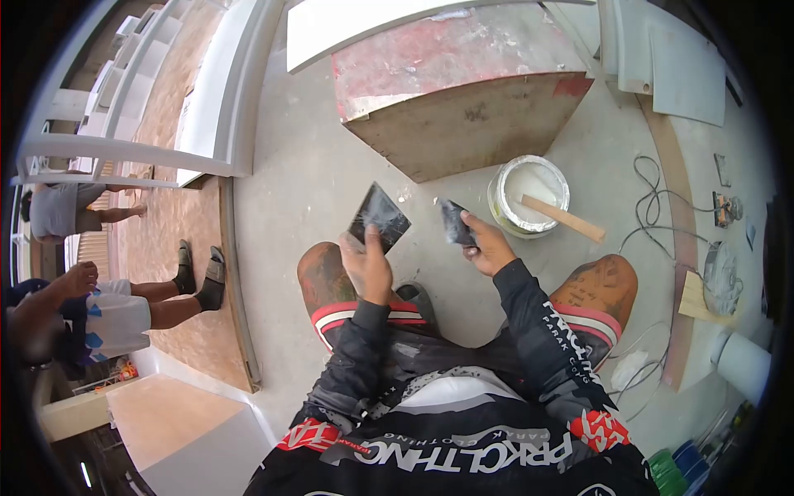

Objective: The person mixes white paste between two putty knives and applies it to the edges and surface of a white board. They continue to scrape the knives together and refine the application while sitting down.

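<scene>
My left hand (368, 269) grips a flat, dark square putty spreader (380, 217) smeared with white, my thumb lying across its face. In my right hand (490, 245) is a smaller dark putty spreader (454, 221), pinched between thumb and fingers and also marked with white. The two spreaders are held apart, in front of my knees. Just beyond my right hand, a round white bucket (495, 202) holds white putty (536, 183). A flat wooden stick (571, 220) leans out over its rim.
A paint-stained wooden box (463, 116) stands ahead, with a white panel (372, 29) on top. Cables (649, 198) and a power tool (726, 209) lie to the right. Leftward, two people, one in grey (62, 211), one in pale shorts (120, 322), are by a wooden platform (198, 273).
</scene>
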A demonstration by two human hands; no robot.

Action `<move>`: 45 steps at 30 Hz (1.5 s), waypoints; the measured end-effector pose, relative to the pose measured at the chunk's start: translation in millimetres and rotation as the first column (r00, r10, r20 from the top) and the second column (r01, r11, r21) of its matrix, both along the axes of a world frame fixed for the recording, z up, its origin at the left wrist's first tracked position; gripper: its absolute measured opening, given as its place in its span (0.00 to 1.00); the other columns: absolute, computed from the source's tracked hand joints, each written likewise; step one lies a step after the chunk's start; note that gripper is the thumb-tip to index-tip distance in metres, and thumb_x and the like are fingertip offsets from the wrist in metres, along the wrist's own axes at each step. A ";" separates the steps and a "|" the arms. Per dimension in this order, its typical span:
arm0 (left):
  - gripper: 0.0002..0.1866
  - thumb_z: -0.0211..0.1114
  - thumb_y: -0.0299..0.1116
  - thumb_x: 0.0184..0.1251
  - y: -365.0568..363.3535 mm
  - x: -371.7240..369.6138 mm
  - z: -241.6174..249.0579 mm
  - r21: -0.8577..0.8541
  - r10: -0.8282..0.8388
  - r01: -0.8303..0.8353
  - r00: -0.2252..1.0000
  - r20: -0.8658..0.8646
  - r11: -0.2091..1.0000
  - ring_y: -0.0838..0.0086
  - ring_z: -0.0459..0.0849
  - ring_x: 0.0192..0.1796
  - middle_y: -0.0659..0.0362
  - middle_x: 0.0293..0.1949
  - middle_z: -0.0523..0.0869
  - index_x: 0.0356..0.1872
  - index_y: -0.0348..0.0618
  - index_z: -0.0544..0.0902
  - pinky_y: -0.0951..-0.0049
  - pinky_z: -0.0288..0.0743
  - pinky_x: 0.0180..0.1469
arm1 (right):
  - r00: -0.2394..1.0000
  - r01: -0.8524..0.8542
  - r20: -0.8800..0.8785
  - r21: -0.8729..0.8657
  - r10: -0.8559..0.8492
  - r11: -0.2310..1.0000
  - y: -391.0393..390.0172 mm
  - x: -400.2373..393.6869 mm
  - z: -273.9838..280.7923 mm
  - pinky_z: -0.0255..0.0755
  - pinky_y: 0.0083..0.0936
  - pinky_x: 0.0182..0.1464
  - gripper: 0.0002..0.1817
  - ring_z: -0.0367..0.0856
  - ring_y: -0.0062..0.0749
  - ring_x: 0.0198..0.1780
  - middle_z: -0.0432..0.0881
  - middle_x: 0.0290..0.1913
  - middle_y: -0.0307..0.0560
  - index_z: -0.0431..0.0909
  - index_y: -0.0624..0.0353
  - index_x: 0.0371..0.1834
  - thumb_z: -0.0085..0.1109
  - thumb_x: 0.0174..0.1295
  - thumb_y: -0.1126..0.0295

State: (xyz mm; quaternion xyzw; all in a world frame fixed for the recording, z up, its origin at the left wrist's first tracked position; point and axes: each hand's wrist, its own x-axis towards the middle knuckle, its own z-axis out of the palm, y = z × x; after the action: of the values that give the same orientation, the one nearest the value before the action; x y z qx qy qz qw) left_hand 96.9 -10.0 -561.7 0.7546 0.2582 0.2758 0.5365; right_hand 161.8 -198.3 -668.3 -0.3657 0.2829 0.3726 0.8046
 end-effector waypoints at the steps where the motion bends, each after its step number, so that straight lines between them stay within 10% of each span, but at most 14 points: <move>1: 0.08 0.60 0.29 0.71 -4.5 -4.2 6.2 0.210 -0.083 0.101 0.992 -0.093 0.972 0.70 0.82 0.46 0.51 0.46 0.85 0.42 0.33 0.74 0.69 0.75 0.52 | 0.995 0.018 -0.097 0.173 -0.001 0.985 -6.2 5.1 0.5 0.56 0.18 0.20 0.11 0.67 0.21 0.23 0.75 0.27 0.35 0.76 0.51 0.42 0.62 0.65 0.58; 7: 0.33 0.54 0.09 0.50 -36.8 6.8 -15.4 0.519 -0.798 0.700 0.601 -0.055 0.491 0.53 0.78 0.63 0.47 0.61 0.79 0.62 0.38 0.74 0.60 0.73 0.62 | 0.974 0.064 -0.174 0.822 0.143 0.566 -6.8 -15.4 -16.1 0.61 0.20 0.20 0.10 0.67 0.21 0.20 0.71 0.23 0.36 0.75 0.53 0.39 0.62 0.64 0.62; 12: 0.22 0.53 0.21 0.68 -4.3 55.5 -41.1 0.126 -0.448 0.528 0.806 -0.386 0.840 0.50 0.80 0.59 0.41 0.56 0.81 0.63 0.40 0.74 0.62 0.75 0.58 | 0.968 -0.228 0.126 0.803 0.216 0.551 -13.7 -23.7 -16.9 0.75 0.24 0.41 0.12 0.81 0.31 0.36 0.81 0.37 0.45 0.78 0.57 0.48 0.59 0.67 0.64; 13: 0.20 0.52 0.25 0.71 -1.7 53.6 -49.2 0.286 -0.397 0.452 0.888 -0.231 0.845 0.47 0.82 0.55 0.39 0.50 0.82 0.63 0.41 0.74 0.60 0.77 0.55 | 0.939 -0.090 0.344 0.217 0.010 0.972 -1.6 -24.5 -5.3 0.74 0.26 0.46 0.14 0.81 0.35 0.41 0.82 0.40 0.47 0.77 0.59 0.51 0.59 0.68 0.62; 14: 0.19 0.53 0.25 0.71 -5.2 45.5 -45.0 0.205 -0.403 0.457 0.878 -0.259 0.865 0.47 0.82 0.53 0.39 0.50 0.83 0.62 0.41 0.74 0.58 0.77 0.54 | 0.790 0.322 0.612 -0.384 -0.023 0.866 8.2 -19.3 6.0 0.72 0.28 0.52 0.17 0.81 0.40 0.46 0.82 0.44 0.50 0.77 0.61 0.53 0.58 0.69 0.60; 17: 0.21 0.53 0.26 0.72 -30.6 18.3 -38.6 0.217 -0.519 0.548 0.836 -0.180 0.808 0.47 0.81 0.56 0.37 0.51 0.82 0.65 0.43 0.73 0.58 0.77 0.55 | 0.549 0.595 0.801 -0.575 0.238 0.562 8.6 -0.9 22.9 0.72 0.33 0.49 0.21 0.81 0.44 0.45 0.83 0.44 0.55 0.76 0.66 0.53 0.55 0.70 0.57; 19: 0.23 0.52 0.24 0.70 -50.3 6.6 -38.1 0.197 -0.582 0.591 0.806 -0.107 0.782 0.48 0.81 0.57 0.38 0.53 0.81 0.67 0.44 0.71 0.59 0.75 0.58 | 0.649 0.230 0.596 -0.745 0.472 0.626 13.5 -8.0 25.6 0.73 0.40 0.48 0.19 0.82 0.54 0.43 0.83 0.42 0.65 0.77 0.69 0.52 0.54 0.71 0.61; 24: 0.23 0.53 0.27 0.72 -21.2 53.0 -72.8 0.025 -0.396 0.405 0.904 -0.159 0.914 0.50 0.80 0.60 0.39 0.56 0.80 0.67 0.44 0.71 0.61 0.75 0.59 | 0.405 0.350 0.802 -0.580 0.439 0.736 33.8 -40.0 16.0 0.74 0.40 0.49 0.15 0.82 0.56 0.40 0.83 0.40 0.66 0.78 0.66 0.52 0.54 0.67 0.70; 27: 0.23 0.54 0.28 0.72 -28.1 37.9 -61.9 0.149 -0.519 0.532 0.847 -0.114 0.834 0.50 0.79 0.61 0.39 0.57 0.80 0.67 0.46 0.71 0.61 0.74 0.60 | 0.557 0.334 0.661 -0.732 0.502 0.593 18.9 -11.3 5.6 0.73 0.34 0.50 0.14 0.82 0.42 0.43 0.83 0.40 0.57 0.77 0.65 0.52 0.54 0.67 0.70; 32: 0.24 0.51 0.26 0.74 -47.9 26.6 -73.8 0.048 -0.552 0.567 0.816 -0.173 0.822 0.64 0.76 0.66 0.47 0.64 0.77 0.70 0.43 0.68 0.69 0.66 0.67 | 0.547 0.243 0.772 -0.517 0.324 0.821 31.4 -16.0 12.0 0.69 0.32 0.58 0.20 0.78 0.44 0.56 0.78 0.51 0.58 0.67 0.63 0.58 0.54 0.62 0.78; 35: 0.25 0.53 0.30 0.74 -37.6 44.3 -82.2 -0.098 -0.516 0.507 0.847 -0.131 0.857 0.51 0.80 0.61 0.42 0.59 0.80 0.71 0.52 0.68 0.66 0.73 0.60 | 0.475 0.224 0.795 -0.525 0.379 0.821 32.5 -26.1 6.4 0.68 0.32 0.59 0.21 0.76 0.44 0.58 0.76 0.54 0.58 0.64 0.64 0.58 0.52 0.60 0.80; 39: 0.23 0.54 0.30 0.74 -43.6 33.7 -88.7 0.149 -0.584 0.578 0.812 -0.009 0.802 0.53 0.82 0.58 0.44 0.57 0.81 0.70 0.52 0.70 0.67 0.76 0.56 | 0.547 0.254 0.802 -0.433 0.241 0.865 26.7 0.1 -0.9 0.70 0.30 0.57 0.31 0.75 0.38 0.58 0.71 0.59 0.53 0.58 0.61 0.64 0.51 0.53 0.83; 41: 0.24 0.55 0.30 0.73 -49.2 22.6 -75.1 0.245 -0.573 0.554 0.819 0.007 0.795 0.54 0.84 0.55 0.44 0.54 0.83 0.69 0.53 0.70 0.67 0.77 0.53 | 0.763 0.080 0.647 -0.085 -0.006 0.993 12.1 14.6 19.9 0.72 0.25 0.53 0.40 0.75 0.35 0.56 0.72 0.59 0.50 0.56 0.60 0.71 0.48 0.47 0.83; 45: 0.22 0.55 0.23 0.72 -49.5 16.2 -64.7 0.050 -0.661 0.671 0.739 -0.129 0.740 0.63 0.80 0.63 0.45 0.61 0.80 0.66 0.45 0.74 0.71 0.74 0.61 | 0.764 0.007 0.641 0.108 -0.075 0.994 -4.9 29.0 9.2 0.72 0.19 0.47 0.47 0.75 0.29 0.54 0.73 0.58 0.47 0.55 0.56 0.76 0.46 0.41 0.81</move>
State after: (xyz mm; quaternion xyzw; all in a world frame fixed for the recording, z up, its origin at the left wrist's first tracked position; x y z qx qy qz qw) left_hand 113.2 -59.6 -626.4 0.8342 -0.0144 0.0383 0.5500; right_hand 190.8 -203.2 -659.1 -0.4245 -0.0211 0.2206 0.8779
